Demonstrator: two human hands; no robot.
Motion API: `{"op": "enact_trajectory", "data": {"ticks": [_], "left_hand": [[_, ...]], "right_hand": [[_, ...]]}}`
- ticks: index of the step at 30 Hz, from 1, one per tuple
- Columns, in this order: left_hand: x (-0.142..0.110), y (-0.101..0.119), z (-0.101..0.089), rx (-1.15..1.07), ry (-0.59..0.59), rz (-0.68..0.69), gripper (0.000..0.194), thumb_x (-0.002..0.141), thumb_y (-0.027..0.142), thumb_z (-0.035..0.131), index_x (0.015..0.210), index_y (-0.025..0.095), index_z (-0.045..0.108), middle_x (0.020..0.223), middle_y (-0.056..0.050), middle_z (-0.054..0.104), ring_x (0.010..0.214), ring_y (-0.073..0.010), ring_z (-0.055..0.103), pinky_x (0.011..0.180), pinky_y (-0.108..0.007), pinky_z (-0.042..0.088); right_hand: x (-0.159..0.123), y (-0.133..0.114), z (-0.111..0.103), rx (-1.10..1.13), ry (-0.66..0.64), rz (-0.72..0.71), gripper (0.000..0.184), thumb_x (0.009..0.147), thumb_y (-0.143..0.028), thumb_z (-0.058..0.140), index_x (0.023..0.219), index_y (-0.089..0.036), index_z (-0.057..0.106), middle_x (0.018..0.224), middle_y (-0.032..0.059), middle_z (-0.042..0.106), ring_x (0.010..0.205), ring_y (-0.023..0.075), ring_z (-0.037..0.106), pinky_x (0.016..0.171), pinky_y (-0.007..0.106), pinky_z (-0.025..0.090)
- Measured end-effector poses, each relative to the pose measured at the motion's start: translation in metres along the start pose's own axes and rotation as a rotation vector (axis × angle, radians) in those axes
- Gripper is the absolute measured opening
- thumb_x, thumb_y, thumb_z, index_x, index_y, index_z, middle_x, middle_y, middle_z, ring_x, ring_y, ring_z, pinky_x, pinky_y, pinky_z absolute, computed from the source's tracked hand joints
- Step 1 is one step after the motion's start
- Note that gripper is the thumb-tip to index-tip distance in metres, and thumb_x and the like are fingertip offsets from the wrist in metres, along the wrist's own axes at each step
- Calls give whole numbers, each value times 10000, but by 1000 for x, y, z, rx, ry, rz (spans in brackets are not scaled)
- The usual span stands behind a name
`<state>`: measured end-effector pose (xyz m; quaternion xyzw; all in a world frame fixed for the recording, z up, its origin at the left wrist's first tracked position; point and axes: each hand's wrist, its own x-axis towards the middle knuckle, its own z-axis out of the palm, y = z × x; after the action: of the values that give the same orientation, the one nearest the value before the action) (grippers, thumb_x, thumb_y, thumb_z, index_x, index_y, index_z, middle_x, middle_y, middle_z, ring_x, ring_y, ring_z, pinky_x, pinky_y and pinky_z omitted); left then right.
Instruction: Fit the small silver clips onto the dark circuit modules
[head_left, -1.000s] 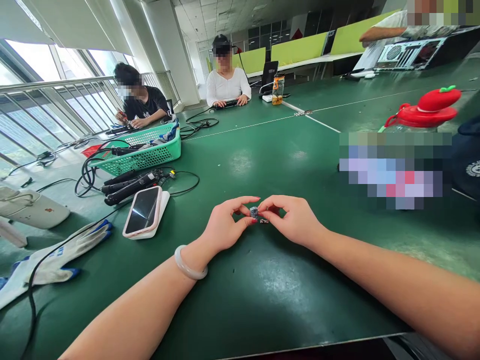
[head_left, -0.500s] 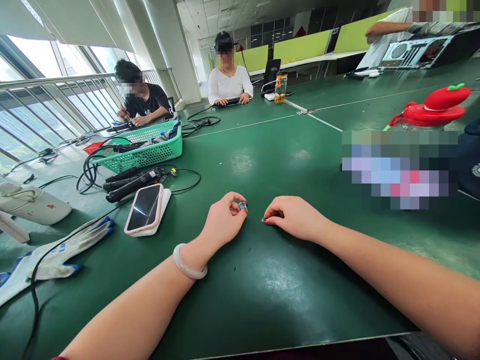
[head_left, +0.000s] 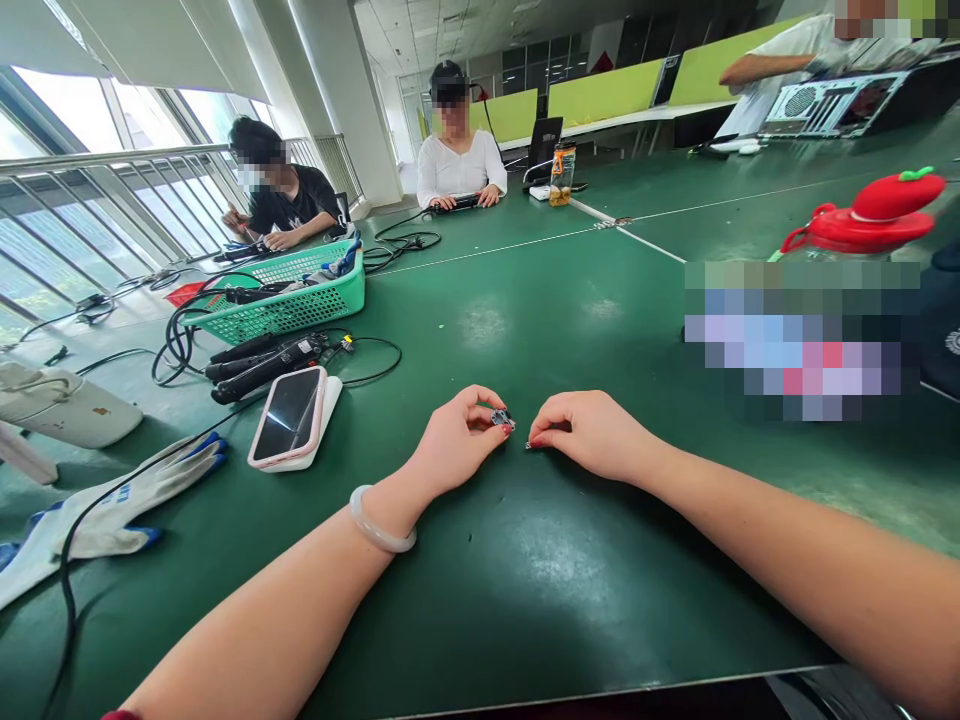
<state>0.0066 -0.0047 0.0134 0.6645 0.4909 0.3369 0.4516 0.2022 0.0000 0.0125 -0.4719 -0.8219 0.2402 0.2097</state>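
Between the thumb and fingers of my left hand (head_left: 465, 437) is a small dark grey and silvery part (head_left: 501, 418), too small to name for certain. A pale bangle (head_left: 379, 520) circles that wrist. My right hand (head_left: 589, 432) rests on the green table (head_left: 600, 560) just to the right, thumb and forefinger pinched on a tiny shiny piece (head_left: 529, 444) close to the tabletop. A short gap separates the two hands. The other fingers of my right hand are curled and partly hidden.
To the left lie a phone (head_left: 289, 418) on a white box, black handheld tools (head_left: 270, 368) with cables, a green basket (head_left: 300, 305), and a work glove (head_left: 135, 500). A red-lidded bottle (head_left: 855, 232) stands on the right. Co-workers sit at the far side; an open computer case (head_left: 832, 105) lies far right.
My hands, together at first, have parted. The right hand has gone down to a tiny piece on the table. My left hand drew away left, then came partly back, turning its part.
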Motion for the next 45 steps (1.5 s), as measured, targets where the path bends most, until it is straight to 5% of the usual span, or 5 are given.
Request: {"op": "enact_trajectory", "data": {"ticks": [14, 21, 31, 45], "left_hand": [[0, -5, 0, 77, 4, 10, 269, 758, 241, 606, 1019, 189, 569, 746, -6, 668, 657, -113, 630, 695, -268, 506], [-2, -5, 2, -4, -157, -38, 305, 767, 172, 580, 1070, 168, 617, 772, -36, 667, 769, -142, 669, 754, -292, 529], [-1, -4, -2, 227, 5, 39, 239, 759, 318, 617, 969, 212, 661, 743, 7, 652, 649, -111, 570, 652, -245, 448], [-1, -4, -2, 268, 24, 44, 211, 753, 301, 615, 942, 215, 647, 759, 9, 677, 682, -123, 594, 667, -248, 441]], "right_hand": [[1, 0, -1, -77, 40, 41, 180, 809, -212, 548, 720, -220, 704, 784, -4, 708, 733, 153, 620, 676, 265, 440], [1, 6, -6, -249, 9, 109, 247, 860, -227, 485, 839, -223, 731, 900, 27, 719, 842, 193, 630, 748, 308, 447], [-3, 2, 0, -262, -68, -12, 179, 851, -222, 531, 723, -214, 656, 821, 11, 634, 760, 154, 585, 691, 274, 425], [0, 12, 2, -298, -92, -311, 234, 891, -171, 426, 832, -223, 646, 885, 10, 616, 709, 126, 559, 640, 256, 390]]}}
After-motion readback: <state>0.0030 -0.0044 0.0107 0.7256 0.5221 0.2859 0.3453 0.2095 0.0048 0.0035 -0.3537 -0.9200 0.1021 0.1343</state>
